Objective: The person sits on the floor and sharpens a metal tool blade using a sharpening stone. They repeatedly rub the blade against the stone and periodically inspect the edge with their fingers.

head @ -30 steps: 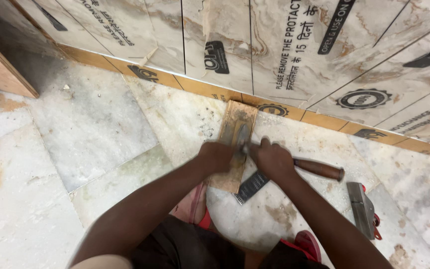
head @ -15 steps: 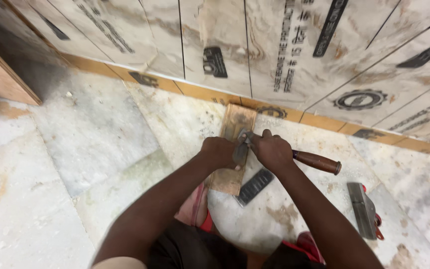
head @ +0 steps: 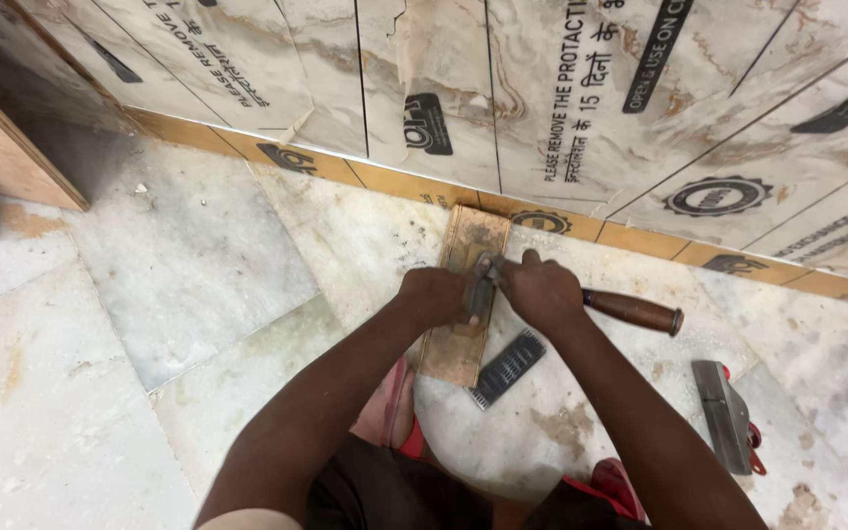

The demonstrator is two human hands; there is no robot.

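Both hands, left hand [head: 436, 295] and right hand [head: 542, 291], clamp a wooden-handled chisel [head: 630, 311] onto the sharpening stone [head: 463, 294] near the floor's wall edge, mid-honing; steady, flat pressure seems needed next.

Glossy wooden handle [head: 632, 311] — dusty marble floor [head: 179, 255]

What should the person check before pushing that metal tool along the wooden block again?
1. Both hands on the tool: left hand and right hand grip the metal tool together. Ok.
2. Tool on the block: it rests on the wooden block. Ok.
3. Block lies flat on the floor: looks flat, end near the wall. Ok.
4. Fingers away from the sharp edge: edge hidden under the hands. Cannot tell.
5. Loose things nearby: a wooden handle and a ridged metal piece lie close beside the block. Not ok.
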